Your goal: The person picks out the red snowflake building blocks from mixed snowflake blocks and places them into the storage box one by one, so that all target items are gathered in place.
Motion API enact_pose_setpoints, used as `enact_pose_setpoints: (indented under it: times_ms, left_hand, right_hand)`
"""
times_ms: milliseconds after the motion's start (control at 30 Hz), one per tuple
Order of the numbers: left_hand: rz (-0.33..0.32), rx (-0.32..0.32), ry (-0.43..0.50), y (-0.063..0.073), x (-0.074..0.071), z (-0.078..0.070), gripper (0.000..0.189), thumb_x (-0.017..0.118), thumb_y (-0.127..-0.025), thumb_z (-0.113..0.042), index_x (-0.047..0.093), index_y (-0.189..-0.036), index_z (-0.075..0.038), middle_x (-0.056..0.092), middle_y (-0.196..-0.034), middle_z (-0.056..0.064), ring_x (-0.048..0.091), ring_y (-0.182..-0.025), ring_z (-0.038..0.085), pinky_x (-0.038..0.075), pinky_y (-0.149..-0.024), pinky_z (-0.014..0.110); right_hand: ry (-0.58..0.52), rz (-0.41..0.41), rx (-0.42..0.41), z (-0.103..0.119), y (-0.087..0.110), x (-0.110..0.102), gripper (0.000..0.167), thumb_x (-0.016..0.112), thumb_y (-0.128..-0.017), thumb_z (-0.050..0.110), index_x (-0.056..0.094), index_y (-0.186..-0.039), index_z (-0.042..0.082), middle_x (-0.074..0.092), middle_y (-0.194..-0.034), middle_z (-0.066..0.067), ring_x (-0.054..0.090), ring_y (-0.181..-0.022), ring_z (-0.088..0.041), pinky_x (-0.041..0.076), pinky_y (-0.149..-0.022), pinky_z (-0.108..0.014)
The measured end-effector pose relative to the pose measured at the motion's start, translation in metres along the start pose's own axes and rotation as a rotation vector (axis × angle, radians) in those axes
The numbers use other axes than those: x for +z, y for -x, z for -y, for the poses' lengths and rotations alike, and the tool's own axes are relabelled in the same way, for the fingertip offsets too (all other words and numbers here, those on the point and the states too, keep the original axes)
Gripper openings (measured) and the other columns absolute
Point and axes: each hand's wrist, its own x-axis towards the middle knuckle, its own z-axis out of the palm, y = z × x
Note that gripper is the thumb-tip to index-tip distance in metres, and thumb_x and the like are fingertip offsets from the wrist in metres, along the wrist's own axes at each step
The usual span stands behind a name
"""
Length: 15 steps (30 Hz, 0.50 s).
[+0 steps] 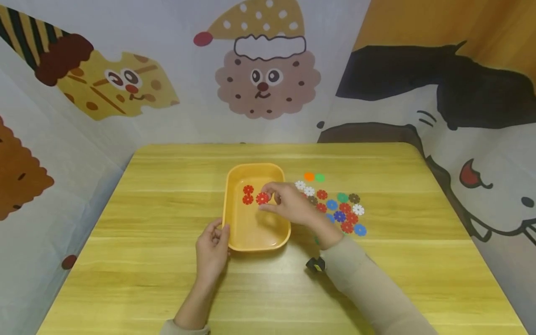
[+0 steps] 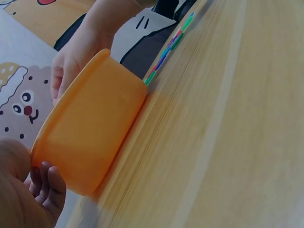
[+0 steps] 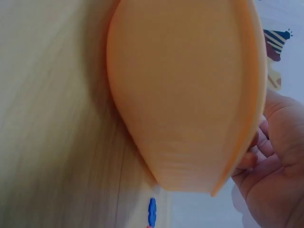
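A yellow-orange plastic tray [image 1: 255, 242] stands on the table with two red notched discs [image 1: 248, 194] lying inside. My left hand [image 1: 212, 251] grips the tray's rim at its near left corner; in the left wrist view, its fingers [image 2: 56, 187] curl by the outer wall. Over the tray's right side, my right hand [image 1: 291, 202] pinches another red notched disc [image 1: 262, 198] between thumb and fingers. In the right wrist view the right hand [image 3: 278, 161] reaches over the rim, and the tray's wall [image 3: 185, 95] hides the disc.
Right of the tray lie several loose notched discs in red, blue, white, green and brown [image 1: 345, 214]. An orange disc [image 1: 309, 177] and a light green disc [image 1: 320, 177] lie farther back. A small black item [image 1: 316, 264] shows beside the right sleeve. A cartoon-printed cloth [image 1: 268, 130] hangs behind the table.
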Motion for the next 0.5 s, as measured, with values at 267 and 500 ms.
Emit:
enact_pose_setpoints:
  times_ms: [267,500]
  left_hand:
    - [0.014,0.004,0.001,-0.001,0.0,-0.002,0.032,0.063,-0.102,-0.018,0.063,-0.127,0.001,0.061,-0.077,0.018,0.054,-0.048,0.014,0.05,-0.042,0.028]
    - [0.013,0.006,-0.001,0.004,-0.001,-0.015,0.029,0.062,-0.102,-0.013,0.062,-0.124,0.006,0.059,-0.077,0.022,0.054,-0.048,0.014,0.051,-0.044,0.029]
  right_hand:
    - [-0.025,0.04,0.001,0.002,-0.016,0.013,0.041,0.083,-0.086,0.025,0.068,-0.117,0.002,0.068,-0.095,-0.005,0.053,-0.065,-0.01,0.051,-0.064,-0.024]
    - [-0.027,0.059,0.003,0.007,-0.028,0.025,0.04,0.084,-0.085,0.021,0.067,-0.115,0.001,0.069,-0.098,-0.007,0.057,-0.069,-0.012,0.052,-0.067,-0.023]
